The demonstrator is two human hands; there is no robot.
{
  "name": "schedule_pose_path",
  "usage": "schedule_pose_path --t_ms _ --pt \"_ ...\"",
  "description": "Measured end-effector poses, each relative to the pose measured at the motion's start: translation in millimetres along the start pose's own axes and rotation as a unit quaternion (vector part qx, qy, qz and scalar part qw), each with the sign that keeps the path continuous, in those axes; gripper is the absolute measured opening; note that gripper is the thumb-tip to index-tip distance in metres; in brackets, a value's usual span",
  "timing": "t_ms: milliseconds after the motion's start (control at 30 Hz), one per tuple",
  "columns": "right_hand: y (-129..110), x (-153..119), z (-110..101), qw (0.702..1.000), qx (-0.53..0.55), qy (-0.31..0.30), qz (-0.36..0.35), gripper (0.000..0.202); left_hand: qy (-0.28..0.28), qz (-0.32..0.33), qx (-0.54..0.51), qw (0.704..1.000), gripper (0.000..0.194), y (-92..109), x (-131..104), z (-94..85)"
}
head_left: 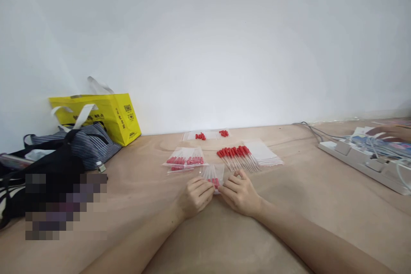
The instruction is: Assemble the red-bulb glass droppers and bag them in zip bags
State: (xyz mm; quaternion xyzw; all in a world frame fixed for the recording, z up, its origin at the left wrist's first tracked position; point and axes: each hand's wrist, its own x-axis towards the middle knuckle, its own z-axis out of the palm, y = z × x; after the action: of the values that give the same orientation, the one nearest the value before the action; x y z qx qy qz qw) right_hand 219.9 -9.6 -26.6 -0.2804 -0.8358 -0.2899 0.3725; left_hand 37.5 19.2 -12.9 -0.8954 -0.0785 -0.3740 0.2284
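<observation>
A small clear plastic bag point(212, 171) holding several red-bulbed droppers lies in front of me, bulbs toward me. My left hand point(197, 197) is closed on the left of its near edge, fingers curled. From the other side, my right hand point(240, 192) pinches the same edge, its thumb and fingertips close to the left hand's. Just beyond the right hand, a row of loose droppers point(237, 156) lies with red bulbs pointing away. Filled bags of droppers point(185, 157) are stacked beyond my left hand. The fingers partly hide the bag's near edge.
Flat white bags point(265, 154) lie right of the loose droppers. Red bulbs point(201, 136) on clear plastic are near the wall. A yellow bag point(105, 115) and striped bag point(93, 141) stand left. A power strip point(362, 165) lies right, near another person's hand point(393, 132).
</observation>
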Motion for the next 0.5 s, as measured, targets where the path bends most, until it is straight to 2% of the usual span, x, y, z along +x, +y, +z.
schedule_pose_path --t_ms 233,500 --pt "-0.8 -1.1 5.1 0.999 -0.013 -0.001 -0.035 0.022 -0.01 0.019 0.026 0.999 0.013 -2.4 -3.1 1.0" --pt "9.0 -6.5 -1.9 1.0 0.004 -0.006 0.01 0.021 -0.015 0.036 0.112 0.993 0.021 -10.6 -12.2 -5.1"
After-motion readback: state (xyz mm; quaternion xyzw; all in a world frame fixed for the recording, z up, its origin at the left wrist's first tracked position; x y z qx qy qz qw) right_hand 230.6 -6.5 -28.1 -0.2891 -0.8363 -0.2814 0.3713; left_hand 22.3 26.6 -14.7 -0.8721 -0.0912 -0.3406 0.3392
